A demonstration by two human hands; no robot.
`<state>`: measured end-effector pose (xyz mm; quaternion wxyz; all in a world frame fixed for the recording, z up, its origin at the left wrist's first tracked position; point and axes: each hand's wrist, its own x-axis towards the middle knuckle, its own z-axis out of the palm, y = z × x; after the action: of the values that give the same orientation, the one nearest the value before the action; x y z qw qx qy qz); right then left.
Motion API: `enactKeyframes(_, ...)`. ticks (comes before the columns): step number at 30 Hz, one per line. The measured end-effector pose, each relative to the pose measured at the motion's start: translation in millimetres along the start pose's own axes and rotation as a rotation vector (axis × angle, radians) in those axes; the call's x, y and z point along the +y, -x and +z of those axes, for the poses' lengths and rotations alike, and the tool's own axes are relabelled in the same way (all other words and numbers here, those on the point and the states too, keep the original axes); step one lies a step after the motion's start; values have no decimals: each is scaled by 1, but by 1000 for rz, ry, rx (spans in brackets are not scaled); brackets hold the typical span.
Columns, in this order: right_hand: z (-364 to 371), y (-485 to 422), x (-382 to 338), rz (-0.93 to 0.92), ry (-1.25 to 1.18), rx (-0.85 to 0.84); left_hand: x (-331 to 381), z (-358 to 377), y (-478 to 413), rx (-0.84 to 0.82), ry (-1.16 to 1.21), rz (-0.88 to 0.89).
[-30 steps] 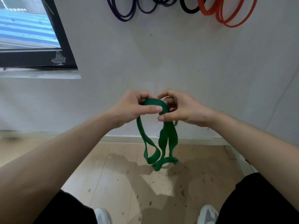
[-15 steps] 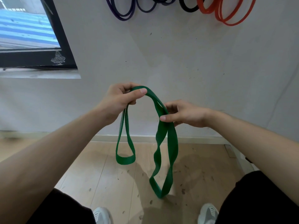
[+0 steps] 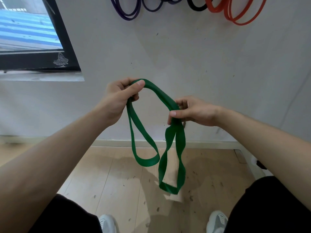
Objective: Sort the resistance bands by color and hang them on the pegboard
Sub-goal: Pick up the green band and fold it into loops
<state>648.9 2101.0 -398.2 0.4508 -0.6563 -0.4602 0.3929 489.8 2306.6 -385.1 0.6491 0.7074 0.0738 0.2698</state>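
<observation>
Green band [image 3: 180, 142]: report location and support. (Inspector)

Held in the air in front of the wall [image 3: 185, 52], above the floor [image 3: 117, 174]; it touches neither. One section arches between the two hands. A short loop hangs below the left hand, and a longer, twisted loop hangs below the right hand. (Operator)

State of each hand? (Inspector)

Left hand [image 3: 117, 100]: fingers curled, thumb pressed on top, gripping the band at the high end of the arch. Right hand [image 3: 193, 111]: thumb and fingers pinching the doubled band at the low end of the arch. Neither hand holds anything else. (Operator)

Step in hand? (Inspector)

Judged as preparation for hanging: the folded band is spread between the hands so that it can be opened into one loop. Colour groups hang along the wall's upper edge: purple bands [image 3: 127, 15] toward the left, a black band [image 3: 196, 7] next, and orange bands [image 3: 242, 21] toward the upper right corner. No green band hangs in view. The pegs are out of frame above. (Operator)

Requirement for the next move? (Inspector)

Take the twist out of the long loop, gather the band into a single open loop and raise it to the wall's upper edge. Seat it on a peg apart from the other colours. Which peg is free cannot be told from this view. (Operator)
</observation>
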Motion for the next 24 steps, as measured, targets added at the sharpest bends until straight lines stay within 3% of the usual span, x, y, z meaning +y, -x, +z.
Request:
enactKeyframes(4,-14,9,-11,-63,-152,72,-7,-22,-3,-51,-2,-1)
enactKeyframes(10,-11,12,-17,-100,-165,163,-31,-33,0,-331,-288,-176)
enactKeyframes(13,-5,10,-21,-110,-112,142,-26,-15,5,-487,-310,-242)
enactKeyframes(19,7,2,-18,-84,-37,101,-18,31,5,-428,-296,-168)
enactKeyframes(24,11,2,-13,-9,-115,7,-15,31,4,-417,-227,-130)
